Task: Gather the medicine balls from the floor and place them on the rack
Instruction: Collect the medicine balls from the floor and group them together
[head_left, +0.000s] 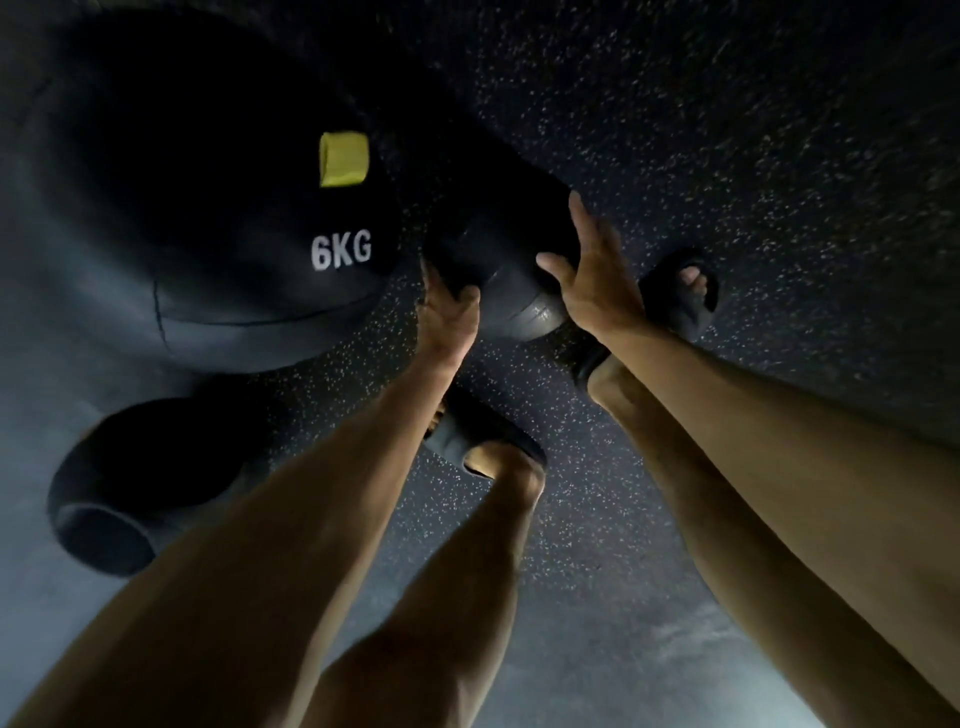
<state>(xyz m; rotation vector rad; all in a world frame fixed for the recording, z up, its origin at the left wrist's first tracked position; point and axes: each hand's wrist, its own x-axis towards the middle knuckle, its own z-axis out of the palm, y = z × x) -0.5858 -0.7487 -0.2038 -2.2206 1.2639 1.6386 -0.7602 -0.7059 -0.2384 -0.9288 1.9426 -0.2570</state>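
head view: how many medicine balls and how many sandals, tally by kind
medicine balls: 3 (6KG ball, middle ball, lower-left ball)
sandals: 2 (left sandal, right sandal)
total: 5

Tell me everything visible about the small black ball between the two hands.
The small black medicine ball looks like smooth, shiny rubber with a round panel in front. It is low over the speckled dark floor; contact is unclear. The left hand grips its lower edge; the right hand presses its right side.
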